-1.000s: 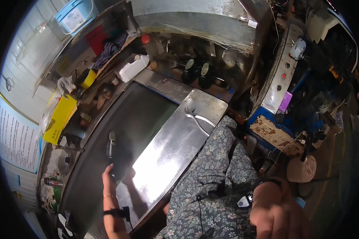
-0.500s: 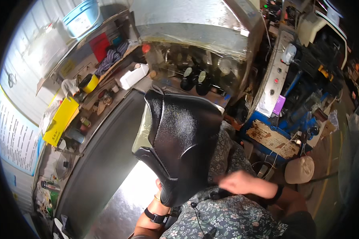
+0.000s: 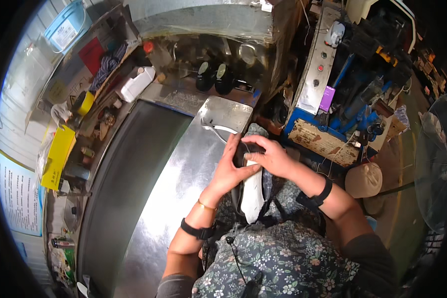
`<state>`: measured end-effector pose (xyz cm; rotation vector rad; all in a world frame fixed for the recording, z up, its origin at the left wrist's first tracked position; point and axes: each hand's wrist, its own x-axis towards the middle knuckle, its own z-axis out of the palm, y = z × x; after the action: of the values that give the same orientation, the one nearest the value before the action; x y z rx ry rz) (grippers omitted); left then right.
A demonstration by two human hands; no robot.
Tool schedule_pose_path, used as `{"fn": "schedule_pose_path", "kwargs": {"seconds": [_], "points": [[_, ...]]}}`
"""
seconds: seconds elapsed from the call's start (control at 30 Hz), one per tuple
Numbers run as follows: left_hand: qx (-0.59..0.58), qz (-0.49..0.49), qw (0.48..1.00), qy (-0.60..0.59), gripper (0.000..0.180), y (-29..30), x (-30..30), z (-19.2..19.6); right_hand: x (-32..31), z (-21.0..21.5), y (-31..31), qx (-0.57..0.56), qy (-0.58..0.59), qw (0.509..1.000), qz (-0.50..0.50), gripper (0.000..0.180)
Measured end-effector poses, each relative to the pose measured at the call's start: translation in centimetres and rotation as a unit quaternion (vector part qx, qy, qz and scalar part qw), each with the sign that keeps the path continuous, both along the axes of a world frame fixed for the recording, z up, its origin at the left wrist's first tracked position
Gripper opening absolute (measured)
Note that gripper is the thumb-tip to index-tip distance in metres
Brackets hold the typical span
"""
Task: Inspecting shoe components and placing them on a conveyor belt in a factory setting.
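A shoe with a black upper and a white sole (image 3: 252, 191) rests in my lap, sole side showing, toe end away from me. My left hand (image 3: 231, 169) grips its left side near the toe. My right hand (image 3: 270, 156) closes over the top of the toe end. Both hands touch each other over the shoe, just past the near edge of the shiny steel worktop (image 3: 184, 184). Each wrist wears a black band. The black upper is mostly hidden under my hands.
A dark conveyor belt (image 3: 124, 184) runs along the worktop's left. Beyond it a cluttered shelf holds a white jug (image 3: 134, 83), a yellow box (image 3: 58, 156) and small bottles. A metal hood (image 3: 208, 20) stands ahead. A blue machine with a grey control panel (image 3: 315, 74) stands at right.
A second ago my left hand lay on the worktop and my right was low at right. Half a second ago the shoe was raised close to the camera. Now both hands hold it in my lap.
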<state>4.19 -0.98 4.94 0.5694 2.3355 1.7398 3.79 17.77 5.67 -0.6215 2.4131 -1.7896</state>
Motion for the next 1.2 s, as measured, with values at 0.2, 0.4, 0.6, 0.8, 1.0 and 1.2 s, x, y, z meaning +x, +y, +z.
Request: {"fn": "schedule_pose_path", "kwargs": {"seconds": [0.2, 0.4, 0.6, 0.8, 1.0, 1.2], "points": [[0.049, 0.020, 0.998, 0.016, 0.091, 1.2, -2.2, -1.5, -2.6, -1.9, 1.2, 0.010, 0.039, 0.998, 0.054, 0.045], [0.044, 0.046, 0.998, 0.006, 0.080, 1.3, -2.9, -4.2, -1.8, -4.5, 0.0, -0.037, 0.087, 0.994, -0.046, 0.042], [0.009, 0.097, 0.995, 0.023, 0.073, 1.7, -5.2, -3.9, 5.1, -6.1, -2.5, -0.035, -0.044, 0.981, -0.183, 0.052], [0.267, 0.110, 0.936, -0.200, 0.060, 0.7, -3.5, -1.8, 3.7, -7.5, 4.0, -0.225, -0.190, 0.955, 0.018, 0.027], [0.260, 0.110, 0.931, -0.232, 0.058, 0.9, -0.2, -3.7, 4.4, -9.8, 0.5, -0.265, -0.440, 0.855, -0.075, 0.056], [0.225, 0.104, 0.938, -0.241, 0.055, 0.8, -1.2, -4.4, 4.2, -9.6, -0.1, -0.126, -0.487, 0.853, -0.140, 0.067]]}}
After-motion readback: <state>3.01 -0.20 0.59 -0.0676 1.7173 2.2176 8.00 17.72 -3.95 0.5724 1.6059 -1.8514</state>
